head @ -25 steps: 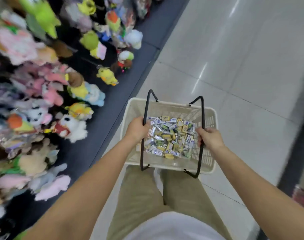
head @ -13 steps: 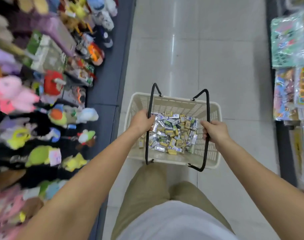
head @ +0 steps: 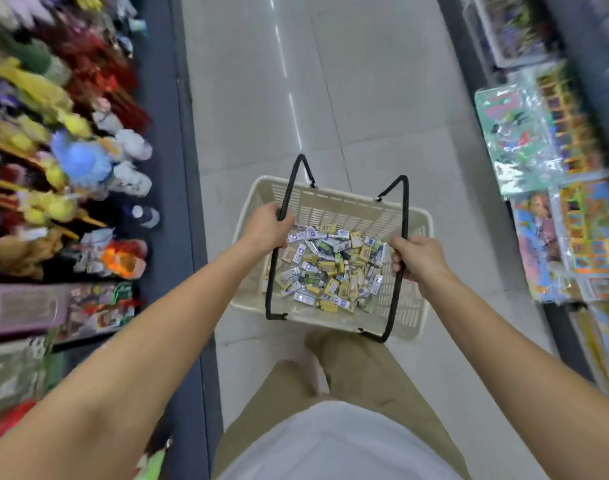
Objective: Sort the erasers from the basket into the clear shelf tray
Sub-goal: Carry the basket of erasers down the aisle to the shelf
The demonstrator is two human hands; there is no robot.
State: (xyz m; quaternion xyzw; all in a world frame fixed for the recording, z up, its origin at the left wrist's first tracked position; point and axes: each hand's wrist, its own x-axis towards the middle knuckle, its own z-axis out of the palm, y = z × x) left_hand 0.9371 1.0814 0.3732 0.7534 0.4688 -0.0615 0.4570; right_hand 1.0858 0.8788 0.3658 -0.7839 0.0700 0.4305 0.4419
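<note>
Here the cream plastic basket (head: 348, 211) hangs in front of the person, above a pale tiled floor (head: 296, 81), carried by its two black wire handles. The left hand (head: 266, 228) grips the left handle (head: 273, 282) about halfway along its top bar. Its fingers (head: 286, 221) are curled tightly round the wire and the thumb is folded in toward the basket. The right hand (head: 419, 259) grips the right handle (head: 405, 202) in the same way, with its fingers (head: 397, 259) wrapped fully round the bar, knuckles turned inward. Neither hand holds anything else.

The erasers (head: 331, 268) lie in a loose heap on the basket's floor, small white, yellow and green wrapped blocks. They sit between the two handles and below both hands, apart from the fingers; none of them touches a hand. The heap spreads mostly across the middle and right of the basket, leaving bare mesh along the near and left walls.

To the left runs a shelf of plush toys (head: 81, 161), blurred. To the right stand racks of packaged goods (head: 538, 133) in clear wrapping, also blurred. Below the basket, khaki trousers (head: 358, 375) and a white shirt (head: 331, 445) show.
</note>
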